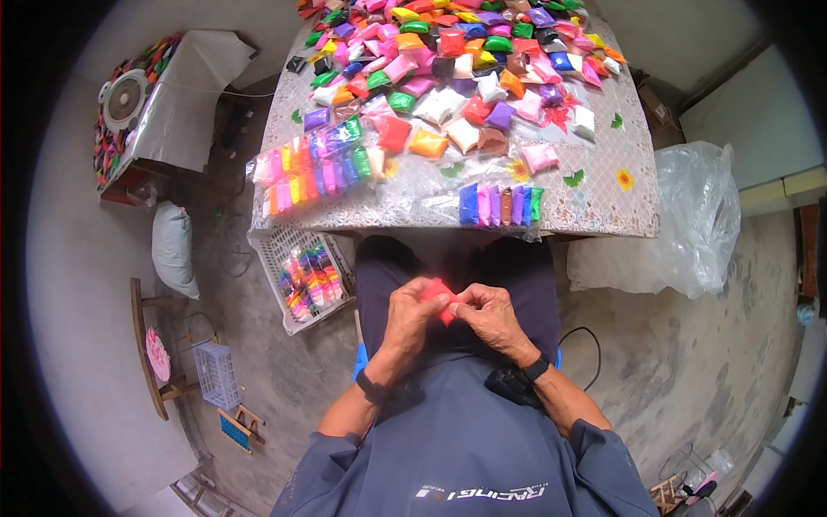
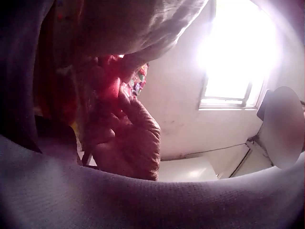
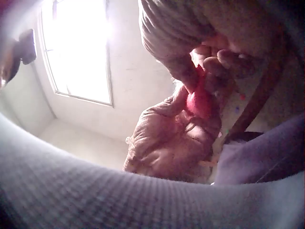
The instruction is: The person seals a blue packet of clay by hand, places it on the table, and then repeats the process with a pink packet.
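Observation:
In the head view both hands meet above the lap, with a soft red lump (image 1: 446,316) between them. My left hand (image 1: 407,312) pinches its left side between thumb and fingers. From the other side my right hand (image 1: 493,315) grips it the same way, the two thumbs close together on top. The right wrist view shows the red lump (image 3: 199,105) bulging between the fingers, with a matte surface. Much of the lump (image 2: 112,86) is covered by fingers in the left wrist view.
A table (image 1: 603,202) ahead bears a heap of colourful packets (image 1: 452,43) and a row of small packets (image 1: 501,205) near its front edge. A white basket (image 1: 284,254) of packets stands left of the knees. Clear plastic bags (image 1: 672,224) bulge at the right.

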Demonstrator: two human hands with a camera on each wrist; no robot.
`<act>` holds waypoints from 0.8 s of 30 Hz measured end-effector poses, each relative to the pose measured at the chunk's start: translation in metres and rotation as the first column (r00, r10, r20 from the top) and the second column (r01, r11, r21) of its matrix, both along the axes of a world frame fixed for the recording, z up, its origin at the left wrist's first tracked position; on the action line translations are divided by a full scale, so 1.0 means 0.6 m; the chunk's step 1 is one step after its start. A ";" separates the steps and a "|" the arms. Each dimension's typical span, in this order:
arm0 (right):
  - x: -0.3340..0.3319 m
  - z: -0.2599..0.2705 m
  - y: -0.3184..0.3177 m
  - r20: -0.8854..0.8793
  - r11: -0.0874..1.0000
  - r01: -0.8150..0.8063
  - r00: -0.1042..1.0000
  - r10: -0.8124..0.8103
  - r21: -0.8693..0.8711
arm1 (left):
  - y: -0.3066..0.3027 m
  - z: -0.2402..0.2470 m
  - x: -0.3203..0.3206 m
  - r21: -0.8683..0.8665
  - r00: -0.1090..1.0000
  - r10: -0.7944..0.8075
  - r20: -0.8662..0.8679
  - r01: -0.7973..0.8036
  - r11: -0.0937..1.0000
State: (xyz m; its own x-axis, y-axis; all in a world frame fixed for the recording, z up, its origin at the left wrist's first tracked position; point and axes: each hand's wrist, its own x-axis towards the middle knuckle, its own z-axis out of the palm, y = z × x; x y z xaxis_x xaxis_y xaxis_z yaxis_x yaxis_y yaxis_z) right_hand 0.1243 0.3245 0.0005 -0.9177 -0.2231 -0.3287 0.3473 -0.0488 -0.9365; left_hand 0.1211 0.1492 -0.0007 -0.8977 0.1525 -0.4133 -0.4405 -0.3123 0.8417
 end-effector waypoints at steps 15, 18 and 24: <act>-0.004 0.002 0.002 0.000 0.999 -0.012 1.000 0.012 -0.036 | 0.010 0.004 -0.002 0.114 0.990 0.125 0.070 -0.133 0.985; -0.005 0.006 -0.004 -0.084 0.999 0.009 0.996 -0.011 -0.035 | 0.016 0.008 -0.001 0.129 0.986 0.149 0.077 -0.158 0.979; -0.008 0.003 -0.002 -0.162 0.990 -0.015 0.986 0.037 0.137 | 0.016 0.014 -0.003 0.089 0.987 0.131 0.094 -0.140 0.986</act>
